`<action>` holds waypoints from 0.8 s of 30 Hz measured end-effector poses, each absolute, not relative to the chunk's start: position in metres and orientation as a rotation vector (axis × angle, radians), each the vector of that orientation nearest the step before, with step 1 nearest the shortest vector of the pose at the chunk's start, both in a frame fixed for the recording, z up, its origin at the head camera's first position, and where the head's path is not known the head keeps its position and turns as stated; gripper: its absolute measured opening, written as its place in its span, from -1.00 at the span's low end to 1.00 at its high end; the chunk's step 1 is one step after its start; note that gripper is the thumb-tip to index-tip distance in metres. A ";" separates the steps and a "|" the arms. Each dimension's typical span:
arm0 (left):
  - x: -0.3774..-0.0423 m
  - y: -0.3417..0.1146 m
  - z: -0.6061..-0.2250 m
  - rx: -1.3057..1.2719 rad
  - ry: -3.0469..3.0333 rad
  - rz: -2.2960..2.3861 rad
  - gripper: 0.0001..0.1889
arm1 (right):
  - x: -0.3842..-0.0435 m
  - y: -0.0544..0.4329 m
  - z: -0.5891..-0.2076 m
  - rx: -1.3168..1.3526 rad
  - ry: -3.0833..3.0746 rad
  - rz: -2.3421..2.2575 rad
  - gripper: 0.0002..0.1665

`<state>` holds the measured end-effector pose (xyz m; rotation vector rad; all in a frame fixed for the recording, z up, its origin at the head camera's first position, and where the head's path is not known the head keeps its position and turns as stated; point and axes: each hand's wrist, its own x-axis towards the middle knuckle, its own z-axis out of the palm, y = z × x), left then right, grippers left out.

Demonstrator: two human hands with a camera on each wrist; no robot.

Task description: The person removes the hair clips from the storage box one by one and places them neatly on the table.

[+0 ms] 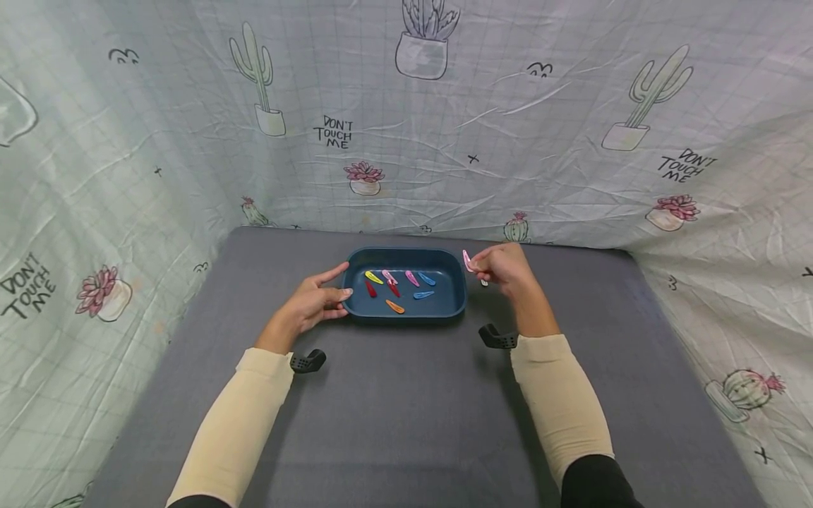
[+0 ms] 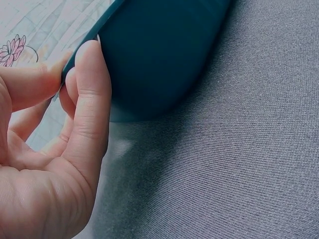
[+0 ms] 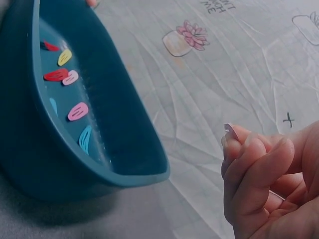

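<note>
A dark blue rectangular tray (image 1: 406, 318) holds several snap hair clips: a yellow clip (image 1: 374, 277), an orange clip (image 1: 395, 307), two blue ones, and others in red and pink. At the tray's left end my left hand (image 1: 312, 302) grips the rim between thumb and fingers; the left wrist view shows this pinch on the tray's wall (image 2: 164, 55) up close. Just past the right end, my right hand (image 1: 506, 269) pinches a pink hair clip (image 1: 466, 260) in its fingertips. In the right wrist view only the clip's tip (image 3: 229, 129) shows.
The tray stands on a grey cloth-covered table (image 1: 381, 409). Beneath the right hand lies a small pale object (image 1: 485, 283), mostly hidden. A printed cactus curtain (image 1: 406, 162) hangs behind and along both sides.
</note>
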<state>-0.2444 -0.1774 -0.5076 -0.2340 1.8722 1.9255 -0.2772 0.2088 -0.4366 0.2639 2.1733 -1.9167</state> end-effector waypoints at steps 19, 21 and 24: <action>-0.244 -0.177 -0.507 -0.248 1.875 1.924 -0.22 | -0.279 0.228 -0.444 0.318 2.132 -1.949 -0.66; -0.243 -0.177 -0.507 -0.240 1.878 1.923 -0.22 | -0.279 0.230 -0.444 0.320 2.130 -1.951 -0.68; -0.243 -0.178 -0.507 -0.240 1.874 1.926 -0.22 | -0.279 0.233 -0.445 0.324 2.128 -1.952 -0.71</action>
